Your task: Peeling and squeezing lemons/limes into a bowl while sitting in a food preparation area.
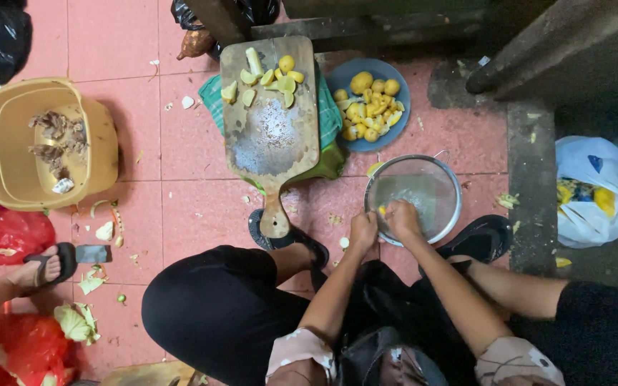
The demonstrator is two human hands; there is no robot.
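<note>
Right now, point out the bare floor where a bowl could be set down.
Bare tiles lie between the yellow tub and the cutting board, apart from small scraps, and right of the blue plate. It is crowded around the metal strainer, where the left hand and right hand meet.

My hands work at a round, shiny wire-mesh metal strainer [413,196]. Beside it lies a worn, matt wooden cutting board [272,121] with a pale scuffed middle, on green woven cloth [330,114]. The blue plate [377,104] looks smooth; the pink floor tiles [180,200] matt.
</note>
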